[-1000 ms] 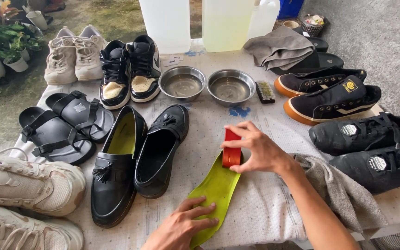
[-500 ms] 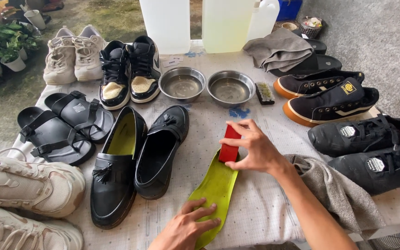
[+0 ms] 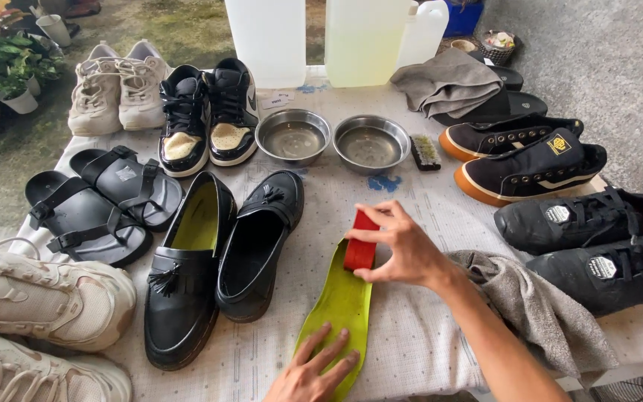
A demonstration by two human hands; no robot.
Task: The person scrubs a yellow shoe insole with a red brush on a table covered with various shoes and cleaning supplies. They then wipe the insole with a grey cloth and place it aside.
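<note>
A lime-green insole (image 3: pixel 341 307) lies flat on the white patterned table cover (image 3: pixel 426 335), toe end toward me. My left hand (image 3: pixel 312 374) presses on its near end with fingers spread. My right hand (image 3: pixel 403 247) grips a red brush (image 3: pixel 359 241) resting on the insole's far end. A pair of black tassel loafers (image 3: pixel 217 253) lies just left of the insole.
Two steel bowls (image 3: pixel 332 138) and a small dark brush (image 3: pixel 426 152) sit behind. Black sneakers (image 3: pixel 530 160) and a grey cloth (image 3: pixel 537 313) fill the right; black sandals (image 3: pixel 98 201), beige sneakers (image 3: pixel 46 298) and black high-tops (image 3: pixel 206 115) the left. Translucent jugs (image 3: pixel 321 37) stand at the back.
My right hand has slid the red brush a little along the insole's far end. My left hand stays pressed on the near end.
</note>
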